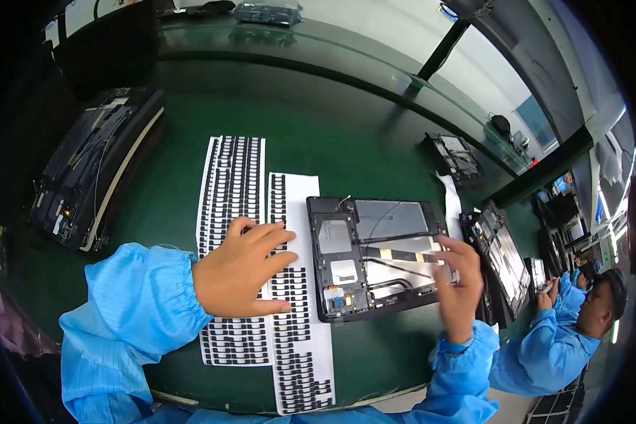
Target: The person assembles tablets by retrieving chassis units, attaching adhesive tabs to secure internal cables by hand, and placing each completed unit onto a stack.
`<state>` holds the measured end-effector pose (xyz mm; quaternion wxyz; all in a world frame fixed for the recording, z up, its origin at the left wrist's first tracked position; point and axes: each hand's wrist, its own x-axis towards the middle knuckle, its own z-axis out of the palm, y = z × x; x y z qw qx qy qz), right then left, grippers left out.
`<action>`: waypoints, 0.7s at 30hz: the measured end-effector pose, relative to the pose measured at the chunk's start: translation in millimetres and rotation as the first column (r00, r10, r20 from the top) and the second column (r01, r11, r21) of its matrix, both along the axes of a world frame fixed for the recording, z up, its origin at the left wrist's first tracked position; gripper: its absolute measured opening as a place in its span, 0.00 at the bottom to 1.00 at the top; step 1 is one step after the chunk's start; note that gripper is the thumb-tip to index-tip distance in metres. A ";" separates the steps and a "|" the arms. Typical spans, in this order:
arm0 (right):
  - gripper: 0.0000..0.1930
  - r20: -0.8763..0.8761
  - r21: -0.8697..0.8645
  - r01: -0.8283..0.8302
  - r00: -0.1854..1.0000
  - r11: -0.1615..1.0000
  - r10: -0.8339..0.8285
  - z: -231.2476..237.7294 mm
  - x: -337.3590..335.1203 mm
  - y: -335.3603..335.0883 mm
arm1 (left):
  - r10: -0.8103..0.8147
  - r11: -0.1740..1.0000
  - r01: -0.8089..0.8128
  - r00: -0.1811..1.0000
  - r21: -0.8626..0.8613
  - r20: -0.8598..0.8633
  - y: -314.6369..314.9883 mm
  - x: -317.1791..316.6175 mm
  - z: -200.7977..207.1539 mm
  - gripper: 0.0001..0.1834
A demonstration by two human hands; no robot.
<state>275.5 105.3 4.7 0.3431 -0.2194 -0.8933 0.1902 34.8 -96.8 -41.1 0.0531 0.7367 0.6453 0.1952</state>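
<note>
My left hand (244,272) lies with fingers spread over two white sheets set with rows of small black pieces. Its palm is over the left sheet (233,177), and its fingertips reach the right sheet (325,374). To the right of them sits an opened tablet-like device (392,258), its inside facing up, with silver plates, black cables and a small circuit board showing. Over that device's right edge hovers my right hand (459,279), fingers curved and apart, slightly blurred. I see nothing held in it.
A stack of similar dark device housings (95,169) stands at the left. More opened devices (498,261) lie at the right, with another (454,157) farther back. A glass shelf (353,71) runs along the green table's back. A co-worker (562,339) in blue sits at the right.
</note>
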 end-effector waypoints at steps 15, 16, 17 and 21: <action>0.05 0.240 0.326 -0.316 0.939 0.891 0.245 -32.0 -111.1 -82.1 | 0.055 0.999 -0.055 0.998 -0.002 -0.018 0.6 -1.0 4.8 0.37; 0.05 0.218 0.321 -0.297 0.947 0.899 0.235 -33.8 -111.8 -82.8 | 0.031 1.000 -0.031 0.999 -0.001 -0.027 1.8 -0.7 6.2 0.37; 0.06 0.201 0.319 -0.281 0.953 0.905 0.225 -36.2 -112.5 -81.1 | 0.031 1.000 -0.031 0.999 0.001 -0.037 3.9 0.0 8.1 0.36; 0.09 0.127 0.202 -0.300 0.952 0.932 0.279 -41.2 -111.7 -80.3 | 0.041 0.999 -0.043 0.996 -0.025 -0.074 3.8 4.5 12.4 0.36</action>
